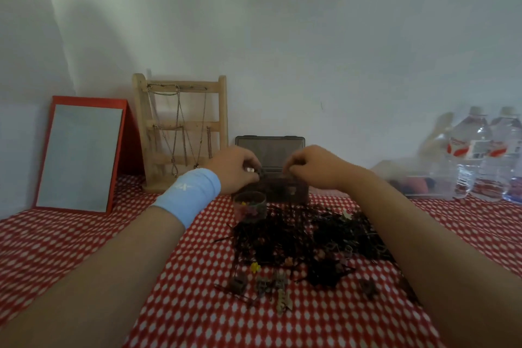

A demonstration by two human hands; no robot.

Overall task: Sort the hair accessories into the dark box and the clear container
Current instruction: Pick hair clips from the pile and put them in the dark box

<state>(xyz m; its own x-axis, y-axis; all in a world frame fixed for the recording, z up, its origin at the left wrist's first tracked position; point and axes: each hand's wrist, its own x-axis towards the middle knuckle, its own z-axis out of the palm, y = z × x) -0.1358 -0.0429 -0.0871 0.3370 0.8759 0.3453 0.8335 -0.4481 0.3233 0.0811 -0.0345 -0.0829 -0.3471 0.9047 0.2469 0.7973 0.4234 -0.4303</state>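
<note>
Currently both hands are over the dark box, which sits at the back of the desk with its lid standing open against the wall.

Left hand, blue wristband on the wrist: fingers curled, thumb and fingertips pinching a small dark accessory at the box's left rim. It's too blurred to say what kind.

Right hand: fingers curled down at the box's right side. Can't tell if it's holding anything.

Clear container stands upright just in front of the box's left corner, with a few coloured pieces inside.

Pile of dark hairpins is spread on the checked cloth in front of both, between the forearms. Small clips lie loose at its near edge, including a yellow one.

Off to the left, a red-framed mirror and a wooden rack hung with chains lean on the wall. On the right are water bottles, with a clear plastic tub beside them.
</note>
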